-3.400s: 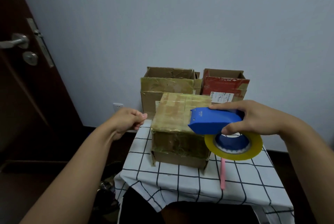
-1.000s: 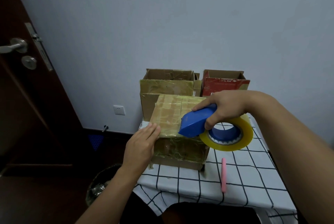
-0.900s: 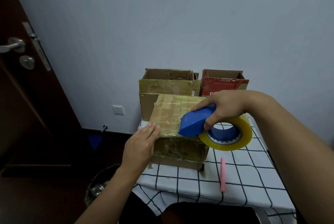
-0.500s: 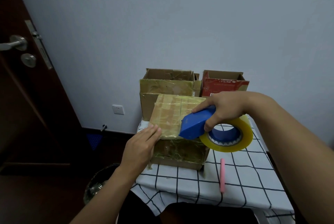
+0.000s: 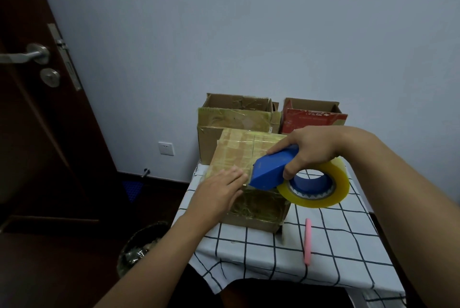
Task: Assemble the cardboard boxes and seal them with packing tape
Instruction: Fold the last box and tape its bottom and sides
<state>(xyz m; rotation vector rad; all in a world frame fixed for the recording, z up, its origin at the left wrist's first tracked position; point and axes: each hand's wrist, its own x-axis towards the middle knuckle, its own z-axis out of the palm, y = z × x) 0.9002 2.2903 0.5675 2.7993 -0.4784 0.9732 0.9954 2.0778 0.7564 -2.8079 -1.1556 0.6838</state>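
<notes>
Closed box (image 5: 245,158) sat at centre of checked table (image 5: 336,238), top & front face thick w/ glossy tape. Right hand (image 5: 311,151), at 3 o'clock of box, was wrapped round blue tape dispenser (image 5: 272,169), its nose touching box's top front edge; yellow tape roll (image 5: 321,187) hung off its rear. Left hand (image 5: 219,193), at 8 o'clock, lay flat, fingers straight, pressing near that front edge just beside dispenser nose. Box prob. light, stiff-ish cardboard but slick where taped, so best steadied by flat palm on top or gripped at bare bottom corners. Two open boxes stood at 12: brown (image 5: 236,118), red (image 5: 313,117). Pink pen (image 5: 308,240) at 5.
</notes>
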